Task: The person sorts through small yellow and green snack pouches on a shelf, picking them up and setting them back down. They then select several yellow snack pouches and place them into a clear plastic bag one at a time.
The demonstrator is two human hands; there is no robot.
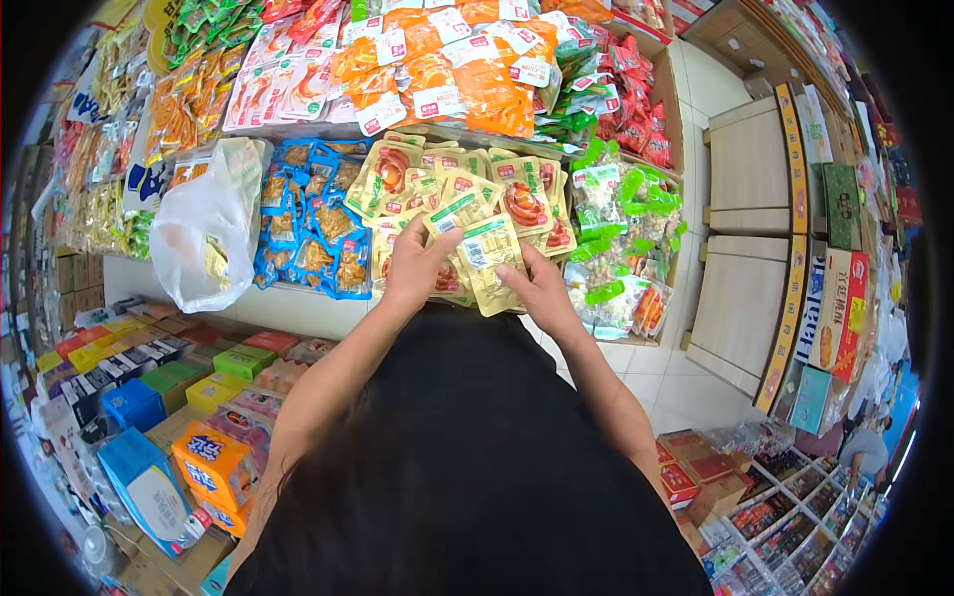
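Observation:
Gold snack packets with green and white labels are held between my two hands, above a pile of similar packets. My left hand grips their upper left side, with its thumb on the front. On the lower right edge, my right hand has its thumb over the front and its fingers behind. Beneath lie gold packets with red pictures. Blue snack packets are left of the pile, and green and clear packets are to its right.
A translucent plastic bag hangs at the left of the display. Orange packets fill the row behind. Boxes stand at the lower left, and wooden platforms are on the right. A person is at the far lower right.

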